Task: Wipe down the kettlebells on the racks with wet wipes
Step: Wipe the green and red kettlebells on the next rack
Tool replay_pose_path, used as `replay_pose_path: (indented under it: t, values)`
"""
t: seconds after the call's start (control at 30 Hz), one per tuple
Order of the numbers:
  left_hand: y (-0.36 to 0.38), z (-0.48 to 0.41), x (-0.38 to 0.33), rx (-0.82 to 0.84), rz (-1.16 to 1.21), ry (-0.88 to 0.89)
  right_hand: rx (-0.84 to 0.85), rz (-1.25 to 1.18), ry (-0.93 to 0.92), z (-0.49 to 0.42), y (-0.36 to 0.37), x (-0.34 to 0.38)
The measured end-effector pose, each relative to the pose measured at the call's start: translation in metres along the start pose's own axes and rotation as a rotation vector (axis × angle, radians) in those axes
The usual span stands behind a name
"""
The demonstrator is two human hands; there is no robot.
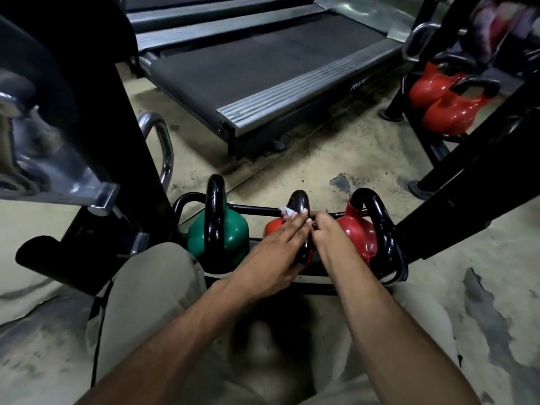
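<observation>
Ahead of you the treadmill (263, 68) fills the far floor. Nearer, just past your knees, the low rack (254, 213) holds three kettlebells side by side: the green kettlebell (230, 232) to your left, the middle red kettlebell (273, 226) straight ahead, and the right red kettlebell (358, 232) close beside it. More red ones sit on another rack, well apart at far right. Both hands are on the middle one's black handle (299, 200), which stands upright as a narrow arch with its loop running away from you. Your left hand (277, 252) lies along the arch's left leg, fingers straight and pressed together. They hold the wipe (285, 212) against the metal, and only a white scrap shows past the fingertips. Your right hand (330, 238) curls round the right leg, apparently steadying it. What matters for the next stroke is that the top of the arch is beyond and above your left fingertips, while the red body sits below both hands and is mostly hidden. Being the hand with the wipe, your left is probably the one to lead.
</observation>
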State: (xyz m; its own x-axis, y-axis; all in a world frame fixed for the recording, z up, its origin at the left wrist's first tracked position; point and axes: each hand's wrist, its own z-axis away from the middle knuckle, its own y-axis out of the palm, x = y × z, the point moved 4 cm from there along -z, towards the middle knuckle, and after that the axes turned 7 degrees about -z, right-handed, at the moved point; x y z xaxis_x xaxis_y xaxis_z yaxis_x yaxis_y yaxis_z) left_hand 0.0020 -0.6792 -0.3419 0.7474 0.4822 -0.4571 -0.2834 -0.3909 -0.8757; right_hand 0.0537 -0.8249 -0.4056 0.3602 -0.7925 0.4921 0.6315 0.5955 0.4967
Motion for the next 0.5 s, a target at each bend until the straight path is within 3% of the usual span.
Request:
replay_pose_path:
  t: [0.33,0.4,0.5]
  values:
    - [0.002,-0.001,0.0,-0.01,0.011,0.004,0.079,-0.02,-0.093,0.02,0.001,0.012]
    - [0.001,-0.002,0.001,-0.016,0.007,0.007,-0.056,0.113,-0.253,0.014,0.001,0.019]
    - [0.002,0.003,0.0,-0.014,-0.012,0.012,-0.224,0.573,-0.57,0.016,0.009,0.04]
